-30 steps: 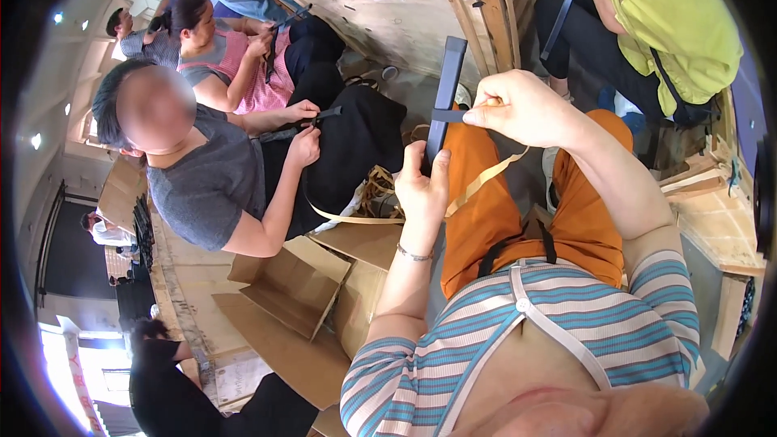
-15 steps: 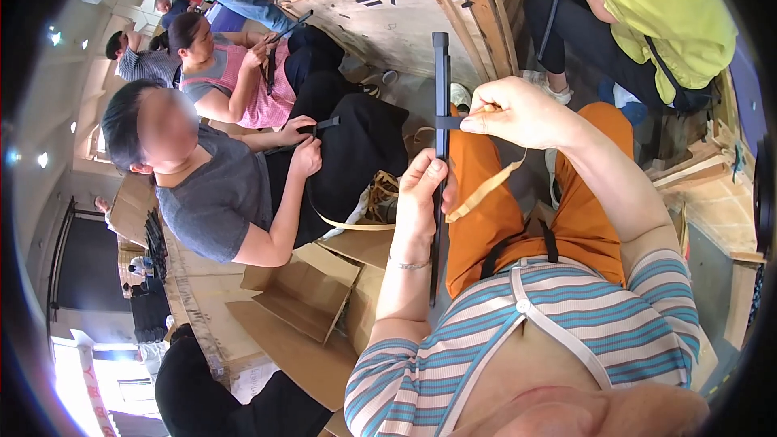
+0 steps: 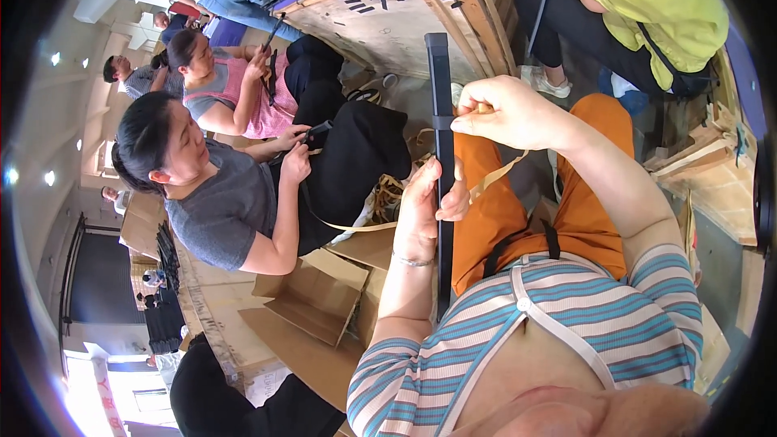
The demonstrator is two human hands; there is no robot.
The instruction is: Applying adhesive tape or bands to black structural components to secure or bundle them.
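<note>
Workshop around the seat, crowded; a pale wooden crate [image 3: 388,32] closes off the far side as I watch by remote feed. Left hand [image 3: 419,204]: half closed, digits curled on both sides of a long dark bar [image 3: 442,148], apparently a loose hold and, as far as I can see, the bar's only support. Right hand [image 3: 508,115]: thumb and forefinger shut in a pinch at the right end of a dark band [image 3: 442,122] lying across the bar; other fingers folded in. Key relation, as I judge it: bar's long axis runs near to far, far end leaning slightly left, while the band crosses it left to right. Band sits farther along the bar than the left grip, directly left of the right fingertips, so the right hand is nearer to it. Whether the band goes fully round, I cannot tell. Pale yellow strip [image 3: 503,170] trails below the right hand toward the near left; its upper end is hidden from me. Outward: orange trousers [image 3: 477,235] beneath and right of the bar, open cardboard box [image 3: 303,307] near left, co-worker in grey [image 3: 222,210] beyond it, co-worker in yellow-green [image 3: 668,16] far right.
</note>
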